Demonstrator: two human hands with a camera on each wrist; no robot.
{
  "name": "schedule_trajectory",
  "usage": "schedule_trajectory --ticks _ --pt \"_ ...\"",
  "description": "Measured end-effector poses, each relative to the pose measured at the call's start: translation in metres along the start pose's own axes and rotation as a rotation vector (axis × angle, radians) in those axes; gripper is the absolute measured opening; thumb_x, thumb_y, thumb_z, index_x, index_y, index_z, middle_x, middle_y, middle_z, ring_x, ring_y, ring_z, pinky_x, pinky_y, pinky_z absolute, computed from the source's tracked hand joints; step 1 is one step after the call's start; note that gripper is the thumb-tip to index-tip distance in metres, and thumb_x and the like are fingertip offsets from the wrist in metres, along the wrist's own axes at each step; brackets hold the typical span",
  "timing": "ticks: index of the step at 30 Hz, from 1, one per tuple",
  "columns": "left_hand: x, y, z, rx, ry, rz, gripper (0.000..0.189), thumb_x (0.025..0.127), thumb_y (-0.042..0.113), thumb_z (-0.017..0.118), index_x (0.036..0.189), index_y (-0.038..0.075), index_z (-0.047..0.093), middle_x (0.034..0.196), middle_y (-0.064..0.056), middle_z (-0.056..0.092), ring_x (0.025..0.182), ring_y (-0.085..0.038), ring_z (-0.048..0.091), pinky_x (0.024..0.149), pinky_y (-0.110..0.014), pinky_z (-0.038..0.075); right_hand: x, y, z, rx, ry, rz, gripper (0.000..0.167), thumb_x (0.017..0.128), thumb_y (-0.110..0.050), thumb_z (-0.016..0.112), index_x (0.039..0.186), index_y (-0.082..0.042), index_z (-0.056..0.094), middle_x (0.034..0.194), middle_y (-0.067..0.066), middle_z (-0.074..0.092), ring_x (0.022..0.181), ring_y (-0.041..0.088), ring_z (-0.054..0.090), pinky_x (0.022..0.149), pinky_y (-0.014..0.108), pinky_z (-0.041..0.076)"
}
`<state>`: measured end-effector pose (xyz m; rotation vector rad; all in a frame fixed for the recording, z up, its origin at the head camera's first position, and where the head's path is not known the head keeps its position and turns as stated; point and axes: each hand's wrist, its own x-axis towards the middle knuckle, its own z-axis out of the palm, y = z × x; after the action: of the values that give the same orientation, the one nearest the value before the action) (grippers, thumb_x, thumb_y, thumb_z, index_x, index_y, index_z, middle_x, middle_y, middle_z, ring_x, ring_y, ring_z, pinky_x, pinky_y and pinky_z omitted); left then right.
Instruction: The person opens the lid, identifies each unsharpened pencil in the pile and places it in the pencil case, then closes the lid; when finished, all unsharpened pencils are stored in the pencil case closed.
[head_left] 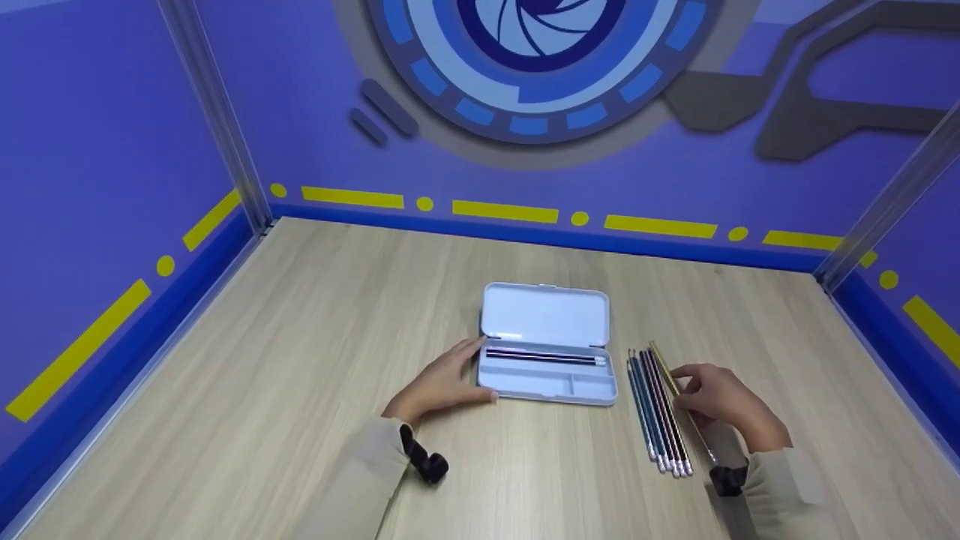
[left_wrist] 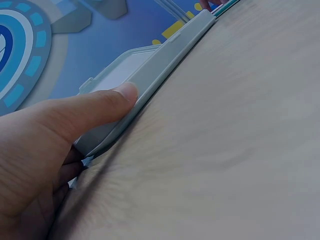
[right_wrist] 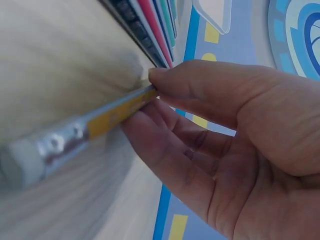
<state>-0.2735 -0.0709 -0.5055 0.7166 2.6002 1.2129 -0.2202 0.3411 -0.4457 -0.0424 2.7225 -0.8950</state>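
Observation:
A pale blue-white pencil case point(head_left: 525, 384) lies with its lid raised, and dark pencils point(head_left: 544, 357) rest in its back compartment. My left hand point(head_left: 442, 384) grips the case's left end; in the left wrist view the thumb point(left_wrist: 112, 102) presses the front wall while the other fingers are partly hidden behind the end. To the right of the case, my right hand point(head_left: 724, 401) pinches a yellow pencil point(head_left: 663, 366) between thumb and fingers. Its white eraser end point(right_wrist: 22, 162) faces the right wrist camera. Beside it lies a row of several dark and teal pencils point(head_left: 654, 409), erasers toward me.
Everything stands on a light wood-grain table point(head_left: 315, 337). Blue-purple panels with yellow dashes point(head_left: 504, 211) wall the back and both sides, joined by metal corner posts point(head_left: 217, 112). The case's front compartments hold no pencils.

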Motion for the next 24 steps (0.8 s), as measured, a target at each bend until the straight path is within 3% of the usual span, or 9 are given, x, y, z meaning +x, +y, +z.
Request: schedule_trajectory --ticks 13,18,24 --pt "0.0 -0.002 0.0 0.001 0.011 0.013 0.098 0.074 0.047 0.078 0.152 0.016 0.029 0.157 -0.009 0.03 0.145 -0.028 0.026 0.118 -0.046 0.024 0.007 -0.013 -0.003 0.022 0.079 -0.061 0.039 0.088 0.006 0.055 0.127 0.013 0.053 0.095 0.022 0.064 0.071 0.019 0.063 0.06 0.034 0.057" --pt "0.0 -0.001 0.0 -0.006 0.002 0.004 0.098 0.075 0.047 0.078 0.152 0.016 0.029 0.157 -0.009 0.029 0.145 -0.029 0.026 0.118 -0.047 0.025 0.011 -0.024 0.0 -0.012 0.149 -0.115 0.034 0.088 0.003 0.061 0.122 0.006 0.061 0.097 0.02 0.067 0.075 0.02 0.063 0.059 0.029 0.054" --pt "0.0 -0.002 0.0 -0.004 0.0 0.01 0.098 0.075 0.047 0.079 0.152 0.014 0.029 0.157 -0.009 0.03 0.145 -0.028 0.026 0.118 -0.046 0.025 0.02 -0.036 0.003 -0.038 0.219 -0.18 0.028 0.086 -0.001 0.066 0.114 0.0 0.068 0.098 0.018 0.069 0.083 0.025 0.065 0.063 0.032 0.055"
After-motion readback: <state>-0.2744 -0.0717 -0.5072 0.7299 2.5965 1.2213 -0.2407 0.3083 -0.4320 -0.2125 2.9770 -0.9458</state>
